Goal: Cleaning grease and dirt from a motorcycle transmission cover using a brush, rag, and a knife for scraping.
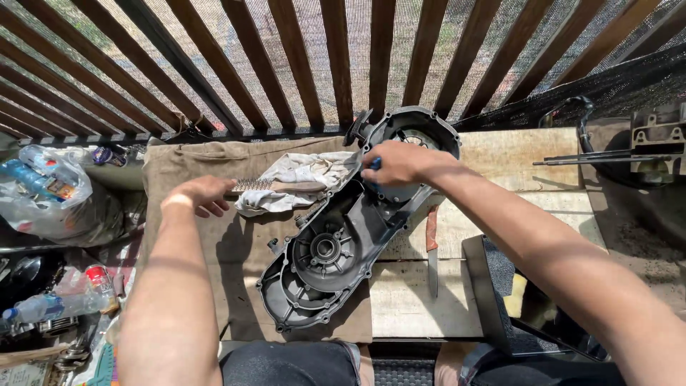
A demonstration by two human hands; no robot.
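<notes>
A dark grey engine crankcase cover (336, 246) lies slanted on a brown cloth (193, 168) over a wooden bench. My right hand (396, 163) rests on the cover's upper round end, fingers closed around a small blue-tipped thing. My left hand (202, 196) reaches to a wire brush (275, 186) with a wooden handle, fingers curled at its bristle end. The brush lies on a crumpled white rag (300, 175) just left of the cover.
A knife (432, 250) with a reddish handle lies on the bench right of the cover. Plastic bags and bottles (50, 193) crowd the left side. Metal rods (607, 157) and engine parts sit at the right. A wooden slat railing (300, 71) runs behind.
</notes>
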